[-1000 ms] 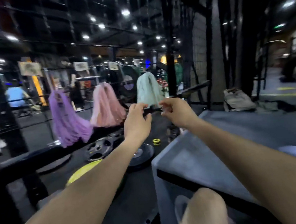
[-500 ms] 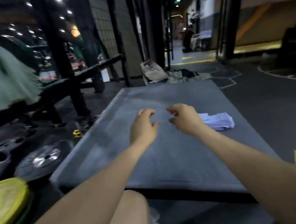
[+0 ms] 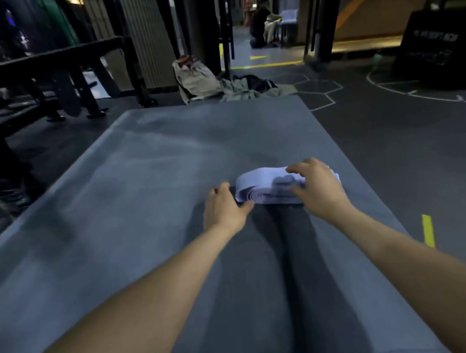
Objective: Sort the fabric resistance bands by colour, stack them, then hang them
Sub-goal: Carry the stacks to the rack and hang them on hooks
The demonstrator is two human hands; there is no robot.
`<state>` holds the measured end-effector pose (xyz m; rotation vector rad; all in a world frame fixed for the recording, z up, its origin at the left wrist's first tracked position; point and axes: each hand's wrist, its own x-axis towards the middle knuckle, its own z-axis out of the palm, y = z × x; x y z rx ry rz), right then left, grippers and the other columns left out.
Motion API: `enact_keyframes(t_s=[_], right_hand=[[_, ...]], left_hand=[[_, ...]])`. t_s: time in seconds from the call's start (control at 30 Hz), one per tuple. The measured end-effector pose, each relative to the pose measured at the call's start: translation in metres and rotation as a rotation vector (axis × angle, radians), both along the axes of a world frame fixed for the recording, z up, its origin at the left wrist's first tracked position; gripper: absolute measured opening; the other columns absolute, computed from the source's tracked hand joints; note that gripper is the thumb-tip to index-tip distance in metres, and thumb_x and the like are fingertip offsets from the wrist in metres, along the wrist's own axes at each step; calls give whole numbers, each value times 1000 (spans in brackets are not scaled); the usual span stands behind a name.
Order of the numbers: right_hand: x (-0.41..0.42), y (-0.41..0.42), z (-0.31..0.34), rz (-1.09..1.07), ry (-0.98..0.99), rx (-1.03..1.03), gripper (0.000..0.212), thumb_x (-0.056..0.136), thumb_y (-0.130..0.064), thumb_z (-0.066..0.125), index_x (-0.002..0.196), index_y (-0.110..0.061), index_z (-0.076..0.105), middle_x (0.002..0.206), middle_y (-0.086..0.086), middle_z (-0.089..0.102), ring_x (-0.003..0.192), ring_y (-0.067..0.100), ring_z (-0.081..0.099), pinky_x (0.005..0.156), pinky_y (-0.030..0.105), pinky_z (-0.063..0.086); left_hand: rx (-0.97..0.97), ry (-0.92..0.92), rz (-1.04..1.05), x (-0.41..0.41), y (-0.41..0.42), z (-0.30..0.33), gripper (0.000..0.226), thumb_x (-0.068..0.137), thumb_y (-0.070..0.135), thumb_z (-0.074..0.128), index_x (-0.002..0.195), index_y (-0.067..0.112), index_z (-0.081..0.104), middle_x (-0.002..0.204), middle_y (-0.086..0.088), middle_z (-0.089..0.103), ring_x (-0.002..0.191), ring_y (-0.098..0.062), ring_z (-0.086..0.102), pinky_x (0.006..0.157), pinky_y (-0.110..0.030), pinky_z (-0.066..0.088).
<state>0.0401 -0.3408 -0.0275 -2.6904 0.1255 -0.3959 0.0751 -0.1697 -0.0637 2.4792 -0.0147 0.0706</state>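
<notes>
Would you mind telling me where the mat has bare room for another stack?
The grey mat is bare left of and beyond the pale lilac bands, and nearer between the forearms. It is crowded only at the stack, where the left hand and right hand meet.
</notes>
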Motion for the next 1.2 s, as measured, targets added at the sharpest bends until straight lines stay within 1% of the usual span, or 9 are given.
enact_keyframes(t_s=[0.07,0.2,0.33,0.47,0.67,0.73,0.8,1.0,1.2], right_hand=[[6,-3,-3,-1,-3,-3,38,90,-8,49,127,-14,57,124,10,53,112,29,50,69,19,21],[10,2,-4,-4,-20,51,34,91,-14,52,124,-8,58,123,14,54,111,31,50,85,30,35],[15,3,-2,-58,6,71,31,93,-15,49,122,-6,57,122,14,55,108,30,52,81,32,38],[18,1,-2,-72,36,54,33,92,-12,48,123,-10,58,121,13,56,108,29,54,84,32,40],[25,-4,6,-115,143,149,25,87,-3,51,107,7,62,116,22,62,114,32,56,85,30,48],[26,-6,7,-151,163,204,25,84,-5,51,103,5,62,114,22,63,112,34,57,88,36,52],[22,-7,6,-177,98,227,18,81,-10,51,90,-5,65,101,17,67,100,36,62,83,40,55],[13,-25,7,-203,-151,184,25,84,2,45,98,-4,65,106,17,61,95,33,58,74,33,46],[13,-33,-9,-267,-52,87,24,88,0,43,101,-3,63,113,20,56,106,36,49,77,31,36]], left_hand=[[3,-34,4,7,-7,-4,55,82,40,66,124,11,45,129,-10,51,118,-31,48,88,-37,40],[-164,-82,-39,9,-15,-5,49,82,27,67,122,11,46,125,-6,53,113,-26,51,86,-33,41],[-328,-98,-84,6,-18,-4,49,77,18,70,120,14,48,120,-2,54,106,-23,56,87,-32,45],[-343,-146,-89,9,-23,-6,53,74,15,72,122,16,50,121,0,55,103,-22,58,89,-36,47],[-415,-233,-111,12,-30,-14,46,73,6,68,117,13,57,115,-5,59,97,-23,61,82,-35,50],[-448,-242,-110,12,-31,-14,43,73,3,67,114,14,59,113,-5,58,95,-23,61,83,-34,50],[-480,-248,-118,12,-32,-15,40,74,1,65,112,13,61,112,-4,56,94,-22,61,84,-33,50],[-478,-325,-157,13,-32,-25,42,75,-3,63,114,13,63,109,3,50,99,-25,60,89,-35,50],[-446,-331,-192,16,-31,-30,44,79,1,62,119,19,63,112,9,49,103,-18,57,90,-31,47]])
